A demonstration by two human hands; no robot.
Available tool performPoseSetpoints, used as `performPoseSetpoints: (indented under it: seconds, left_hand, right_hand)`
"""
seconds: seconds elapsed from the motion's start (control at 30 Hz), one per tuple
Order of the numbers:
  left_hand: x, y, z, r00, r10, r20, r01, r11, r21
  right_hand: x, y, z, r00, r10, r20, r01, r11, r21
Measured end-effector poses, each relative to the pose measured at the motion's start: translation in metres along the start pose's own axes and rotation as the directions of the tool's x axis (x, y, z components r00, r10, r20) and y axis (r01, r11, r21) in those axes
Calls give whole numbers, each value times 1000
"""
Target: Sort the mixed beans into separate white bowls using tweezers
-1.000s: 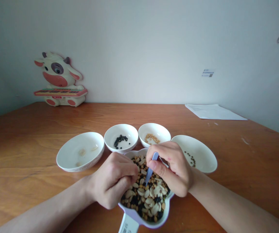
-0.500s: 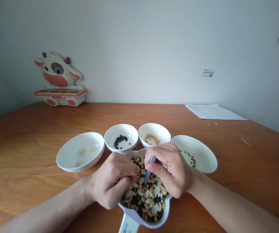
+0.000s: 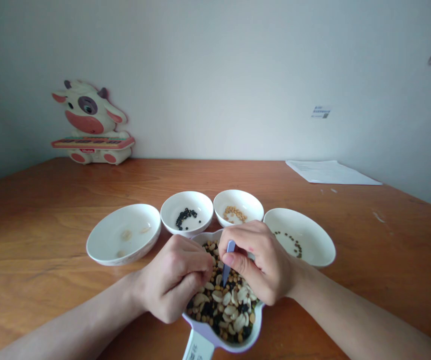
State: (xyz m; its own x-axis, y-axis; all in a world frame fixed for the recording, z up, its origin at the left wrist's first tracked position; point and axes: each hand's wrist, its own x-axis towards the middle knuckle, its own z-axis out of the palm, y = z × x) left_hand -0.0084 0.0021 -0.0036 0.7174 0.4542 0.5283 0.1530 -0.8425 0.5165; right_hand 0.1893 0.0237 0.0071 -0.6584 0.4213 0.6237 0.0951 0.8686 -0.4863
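My right hand (image 3: 262, 262) pinches purple tweezers (image 3: 227, 265) over a lilac-rimmed, handled pan (image 3: 234, 346), their narrow tip pointing down at the contents. A mix of pale peanut halves (image 3: 231, 311), yellow beans and black beans fills this pan. My left hand (image 3: 177, 277) is closed over the pan's left rim, fingers curled inward; what they hold, if anything, is hidden. Behind the pan, one white bowl (image 3: 170, 200) has black beans (image 3: 185, 216) and another white bowl (image 3: 251, 197) has yellow beans (image 3: 235, 214).
At the left, an oval white dish (image 3: 102, 247) contains a few pale pieces. Small dark green beans (image 3: 297, 246) lie in the right oval dish (image 3: 318, 245). A cow toy keyboard (image 3: 93, 125) stands at the back left, and papers (image 3: 330, 172) lie at the back right.
My right hand and the tweezers have shifted slightly left, with the tweezers' tip still down at the mix. My left hand looks unmoved.
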Motion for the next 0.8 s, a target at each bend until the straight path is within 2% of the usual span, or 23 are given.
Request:
performPoseSetpoints:
  seconds: [0.23,0.47,0.6,0.8]
  left_hand:
    - [-1,0,1,1000,6,-8,-6,1000,18]
    - [-2,-1,0,1000,0,-16,0,1000,5]
    - [-4,-2,1,1000,7,-18,-7,1000,-1]
    - [-5,-3,1,1000,1,-9,-1,1000,6]
  right_hand:
    - [0,0,1,999,-8,-32,8,1000,-17]
    - [1,-4,1,983,31,-181,-35,999,-14]
    - [1,-2,1,966,37,-257,-64,993,-100]
    - [3,1,1,960,48,-276,-103,977,-189]
